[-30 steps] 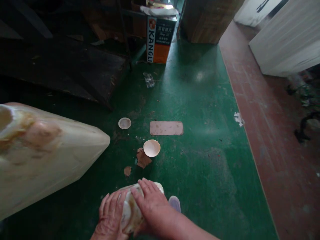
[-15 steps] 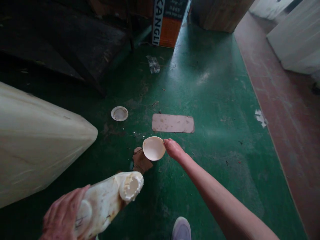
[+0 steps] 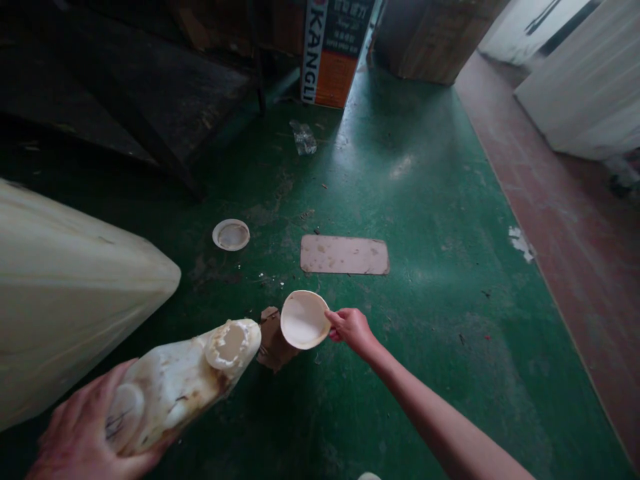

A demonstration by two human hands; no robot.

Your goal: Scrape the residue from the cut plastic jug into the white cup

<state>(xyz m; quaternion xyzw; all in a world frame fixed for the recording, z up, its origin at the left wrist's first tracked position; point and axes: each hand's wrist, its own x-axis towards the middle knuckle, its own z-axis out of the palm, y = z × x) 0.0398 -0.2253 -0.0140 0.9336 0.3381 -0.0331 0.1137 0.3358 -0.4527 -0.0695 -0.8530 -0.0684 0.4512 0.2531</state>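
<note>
At the lower left, my left hand is wrapped round the rear end of a stained white plastic jug. The jug is tilted, its round mouth facing up and crusted with white residue. My right hand pinches the rim of a white bowl between thumb and fingers. The bowl is held above the floor, a short way right of the jug's mouth and apart from it. Its pale inside faces me; I cannot tell whether anything is in it. Partly behind the bowl, a torn piece of brown cardboard lies on the floor.
A flat pinkish rectangular plate and a round white lid lie on the green floor. A large cream-coloured tank stands at the left. Farther off are a KANGLI box, a crumpled clear wrapper and a cardboard box.
The jug and my left hand have moved left and slightly up in view. The bowl has come lower and tilted, and my right hand's fingers show more. The view has shifted a little.
</note>
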